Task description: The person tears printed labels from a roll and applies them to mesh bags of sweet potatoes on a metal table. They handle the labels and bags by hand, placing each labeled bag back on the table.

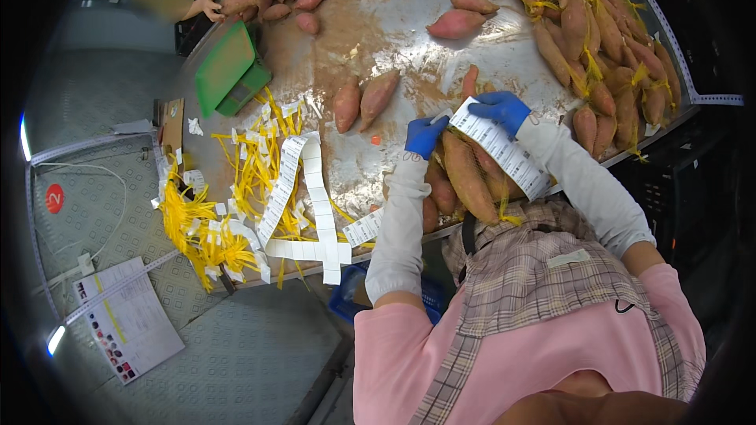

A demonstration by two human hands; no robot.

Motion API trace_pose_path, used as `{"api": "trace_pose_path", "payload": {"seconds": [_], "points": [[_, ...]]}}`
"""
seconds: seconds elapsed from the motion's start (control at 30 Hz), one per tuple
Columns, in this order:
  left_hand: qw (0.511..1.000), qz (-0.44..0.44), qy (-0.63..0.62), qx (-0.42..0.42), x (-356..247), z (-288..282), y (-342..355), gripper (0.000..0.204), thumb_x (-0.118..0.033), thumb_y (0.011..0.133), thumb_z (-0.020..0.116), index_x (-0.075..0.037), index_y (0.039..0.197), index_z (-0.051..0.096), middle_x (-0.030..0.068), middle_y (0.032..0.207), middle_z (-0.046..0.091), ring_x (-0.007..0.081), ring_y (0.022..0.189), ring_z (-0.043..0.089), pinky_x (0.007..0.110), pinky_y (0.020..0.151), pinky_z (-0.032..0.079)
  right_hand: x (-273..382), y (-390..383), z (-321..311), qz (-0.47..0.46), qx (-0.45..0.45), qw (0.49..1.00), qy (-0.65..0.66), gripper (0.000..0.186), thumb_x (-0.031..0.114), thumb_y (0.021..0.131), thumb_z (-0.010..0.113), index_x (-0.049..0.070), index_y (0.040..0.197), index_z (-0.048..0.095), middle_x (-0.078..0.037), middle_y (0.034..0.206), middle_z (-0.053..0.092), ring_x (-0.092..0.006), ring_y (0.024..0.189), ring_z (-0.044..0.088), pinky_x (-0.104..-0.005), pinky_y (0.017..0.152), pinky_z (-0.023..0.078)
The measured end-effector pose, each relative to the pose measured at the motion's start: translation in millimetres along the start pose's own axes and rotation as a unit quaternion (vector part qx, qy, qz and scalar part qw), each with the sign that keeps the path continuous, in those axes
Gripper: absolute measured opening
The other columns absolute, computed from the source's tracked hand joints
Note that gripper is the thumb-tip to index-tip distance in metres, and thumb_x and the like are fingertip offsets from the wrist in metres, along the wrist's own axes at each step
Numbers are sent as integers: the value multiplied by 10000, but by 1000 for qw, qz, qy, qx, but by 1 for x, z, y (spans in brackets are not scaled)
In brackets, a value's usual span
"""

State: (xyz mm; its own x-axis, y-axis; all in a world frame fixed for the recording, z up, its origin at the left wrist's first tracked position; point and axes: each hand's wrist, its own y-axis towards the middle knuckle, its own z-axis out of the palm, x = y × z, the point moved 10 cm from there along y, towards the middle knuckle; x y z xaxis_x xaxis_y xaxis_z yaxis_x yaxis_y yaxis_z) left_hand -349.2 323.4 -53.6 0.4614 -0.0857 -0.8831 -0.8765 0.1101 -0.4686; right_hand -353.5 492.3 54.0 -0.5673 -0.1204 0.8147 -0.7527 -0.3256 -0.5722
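Observation:
My right hand (502, 112), in a blue glove, pinches the upper end of a strip of white printed labels (504, 149). The strip hangs down toward my apron, across netted sweet potatoes (469, 177). To its left, my left hand (425, 136), also blue-gloved, is closed with a small white label (442, 116) at its fingertips. Below both hands, the sweet potatoes lie at the table's near edge in fine netting with a yellow tie (508, 219). Part of them is hidden behind the strip.
Bagged sweet potatoes (591, 39) are heaped at right. Yellow net ties (197, 228), a folded label strip (315, 197) and a green scale (228, 71) occupy the left side. Loose sweet potatoes (378, 98) lie mid-table. Across the table, a co-worker's hand (213, 6) touches more.

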Motion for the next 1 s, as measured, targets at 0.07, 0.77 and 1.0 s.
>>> {"api": "trace_pose_path", "payload": {"seconds": [0.07,0.77,1.0], "points": [[998,-2,-41,-52,-7,-1,-10,386,-234,809,663,88,1020,631,92,833,664,131,725,585,257,660,467,-22,24,2,-57,27,997,-50,302,246,825,641,2,1004,651,-63,831,656,-136,714,603,-242,651,469],[902,61,-416,-96,-13,-2,-48,326,-149,904,456,70,1113,580,122,1046,613,177,923,584,269,792,466,-17,44,42,-44,-120,989,-69,234,227,797,708,8,743,646,-13,640,600,-67,539,508,-216,480,389],[859,29,-508,-52,-7,7,-41,348,-165,891,448,62,1135,546,141,1091,586,208,990,556,286,866,437,-19,49,37,-55,-130,985,-104,224,223,799,698,6,773,648,-33,664,617,-85,562,538,-223,505,415]]}}
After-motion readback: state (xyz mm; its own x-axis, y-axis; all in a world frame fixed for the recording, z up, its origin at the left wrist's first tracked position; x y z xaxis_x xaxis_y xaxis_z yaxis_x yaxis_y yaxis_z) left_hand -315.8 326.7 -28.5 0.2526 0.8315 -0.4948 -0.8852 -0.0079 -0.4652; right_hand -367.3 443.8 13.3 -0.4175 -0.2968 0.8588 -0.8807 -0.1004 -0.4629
